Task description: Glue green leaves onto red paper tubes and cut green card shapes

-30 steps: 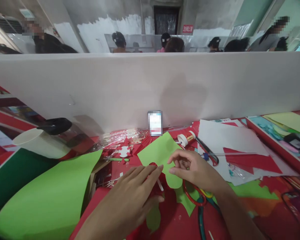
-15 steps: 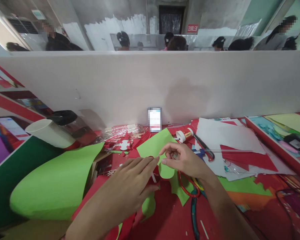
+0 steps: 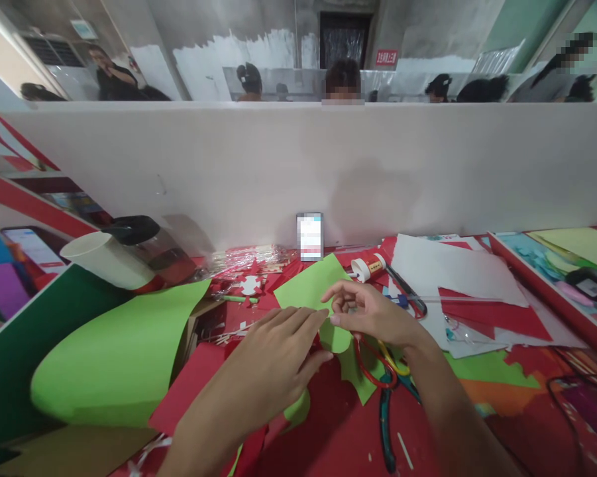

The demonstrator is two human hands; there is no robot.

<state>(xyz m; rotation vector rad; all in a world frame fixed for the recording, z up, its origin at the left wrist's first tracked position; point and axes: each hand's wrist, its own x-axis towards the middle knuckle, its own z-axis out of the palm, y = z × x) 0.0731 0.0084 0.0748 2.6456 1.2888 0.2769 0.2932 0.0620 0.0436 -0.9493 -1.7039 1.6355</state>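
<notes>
Holds left hand (image 3: 271, 358) flat, thumb apart from fingers, at green paper (image 3: 309, 285) in front of the phone (image 3: 311, 237). Curls right hand (image 3: 370, 315) over the paper's right side; cannot tell whether gripping.

- The left hand (image 3: 278, 344) is bare, its back broad and smooth, its fingers (image 3: 298, 326) slender and tapering.
- The right hand (image 3: 365, 311) is also bare, with a slim thumb (image 3: 346, 322); its nails are too small to make out.
- Left forearm (image 3: 213, 414): uncovered as far as the frame's edge.
- Right forearm (image 3: 444, 397): likewise uncovered, narrowing at the wrist (image 3: 415, 344), darker in shadow lower down.
</notes>
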